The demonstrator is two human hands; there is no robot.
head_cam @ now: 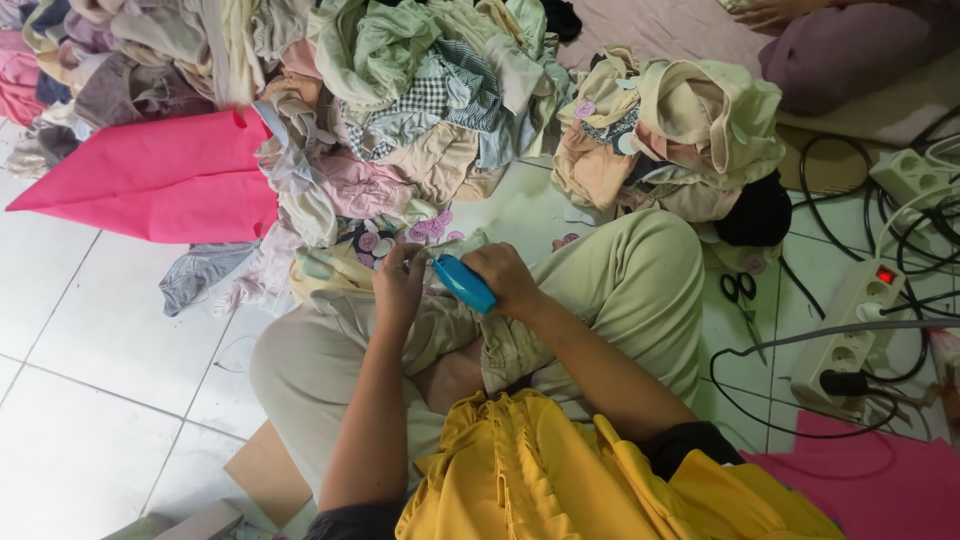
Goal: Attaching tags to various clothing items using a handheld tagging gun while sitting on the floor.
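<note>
Above the person's folded legs, a blue tool [464, 283] lies slantwise, its long axis running from lower right to upper left, tip toward the left hand [397, 285]. Right hand [505, 277] fingers clamp its body; left fingertips pinch together at a small piece by the fabric pile [400, 110].

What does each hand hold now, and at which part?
The right hand grips a blue handheld tool around its rear end. The left hand pinches something small near the tool's tip; what it is cannot be told.

Scissors [739, 292] lie near a white power strip [842, 335].
</note>
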